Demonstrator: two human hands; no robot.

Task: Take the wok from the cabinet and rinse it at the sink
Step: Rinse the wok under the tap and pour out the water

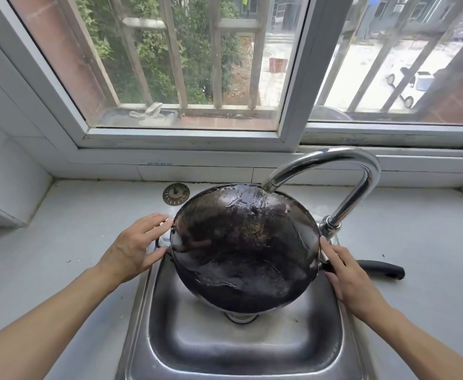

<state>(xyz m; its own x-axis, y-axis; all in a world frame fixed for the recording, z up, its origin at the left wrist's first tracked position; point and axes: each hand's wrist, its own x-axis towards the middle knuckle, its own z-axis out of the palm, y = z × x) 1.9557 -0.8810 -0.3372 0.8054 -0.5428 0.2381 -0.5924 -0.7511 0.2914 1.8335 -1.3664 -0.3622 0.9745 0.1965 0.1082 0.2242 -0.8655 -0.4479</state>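
A blackened wok (244,250) stands tilted in the steel sink (197,349), its dark round surface facing me. Its upper edge sits right under the faucet spout (268,186), and the metal there looks wet and shiny. The wok's long black handle (381,270) sticks out to the right over the counter. My left hand (134,248) touches the left rim with spread, mostly straight fingers, beside a small loop handle. My right hand (348,275) lies over the base of the long handle, with its fingertips on the right rim.
The chrome gooseneck faucet (362,182) arches over the sink from its base at the right rim. A round metal drain strainer (176,194) lies on the grey counter (73,234) behind the sink. A barred window (186,78) runs along the back wall.
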